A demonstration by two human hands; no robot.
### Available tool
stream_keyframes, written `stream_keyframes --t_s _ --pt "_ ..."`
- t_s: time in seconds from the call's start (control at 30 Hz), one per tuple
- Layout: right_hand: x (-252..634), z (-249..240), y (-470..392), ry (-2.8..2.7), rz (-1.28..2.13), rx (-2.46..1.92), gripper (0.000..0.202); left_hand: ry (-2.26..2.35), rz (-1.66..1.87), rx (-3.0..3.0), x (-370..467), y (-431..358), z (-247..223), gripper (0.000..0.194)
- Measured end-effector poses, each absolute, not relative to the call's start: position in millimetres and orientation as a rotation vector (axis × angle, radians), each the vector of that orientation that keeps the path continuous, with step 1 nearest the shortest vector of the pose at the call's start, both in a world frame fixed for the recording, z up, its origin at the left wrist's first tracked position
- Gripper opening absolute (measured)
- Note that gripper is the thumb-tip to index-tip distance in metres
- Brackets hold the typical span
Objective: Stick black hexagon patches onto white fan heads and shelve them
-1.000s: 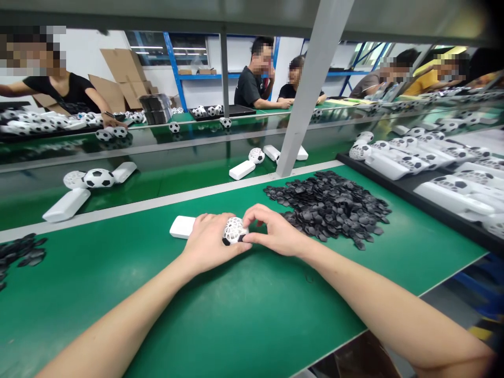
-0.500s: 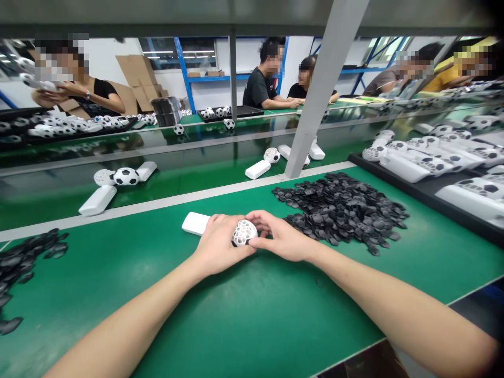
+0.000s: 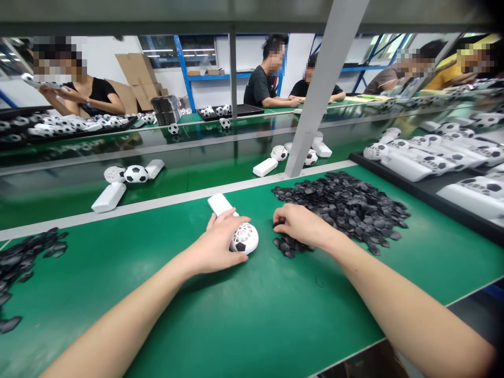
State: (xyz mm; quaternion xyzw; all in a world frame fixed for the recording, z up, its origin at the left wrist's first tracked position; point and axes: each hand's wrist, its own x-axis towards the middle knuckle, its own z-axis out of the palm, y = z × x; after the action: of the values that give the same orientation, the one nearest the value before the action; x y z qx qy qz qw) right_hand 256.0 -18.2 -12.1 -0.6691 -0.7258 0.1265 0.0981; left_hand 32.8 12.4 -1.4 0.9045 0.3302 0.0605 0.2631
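My left hand (image 3: 218,239) is closed round a white soccer-ball housing (image 3: 244,240) that has a latticed grille and a black patch on its near side. Its white handle (image 3: 222,205) points away from me on the green mat. At the left edge of a pile of small black patches (image 3: 346,210), my right hand (image 3: 297,226) has its fingers curled and pinched together. Something black, apparently one of the patches, shows at its fingertips; the rest is hidden by the fingers.
A second heap of black patches (image 3: 33,254) lies at left. On the right, a black tray (image 3: 397,184) holds several white housings. Beyond a pale rail, more soccer-ball housings (image 3: 136,174) sit on a green conveyor (image 3: 197,184). A slanted grey post (image 3: 318,94) stands ahead; people work opposite.
My right hand has left the housing and moved right to the black patches. In my left hand the housing has turned, its handle now pointing farther away. Housings on the conveyor have shifted right.
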Motion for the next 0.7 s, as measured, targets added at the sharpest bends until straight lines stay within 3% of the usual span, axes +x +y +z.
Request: stream_keyframes --t_s 0.17,0.47,0.7 --pt "251 -7 -22 -2.050 0.367 -1.729 0.004 0.808 0.254 2.357 33 14 -3 0.065" --pt "236 -1 -30 -1.880 0.852 -1.332 0.016 0.765 0.241 2.283 31 20 0 0.062" --pt "228 1 -34 -2.039 0.666 -1.159 0.011 0.698 0.273 2.296 31 22 -4 0.056"
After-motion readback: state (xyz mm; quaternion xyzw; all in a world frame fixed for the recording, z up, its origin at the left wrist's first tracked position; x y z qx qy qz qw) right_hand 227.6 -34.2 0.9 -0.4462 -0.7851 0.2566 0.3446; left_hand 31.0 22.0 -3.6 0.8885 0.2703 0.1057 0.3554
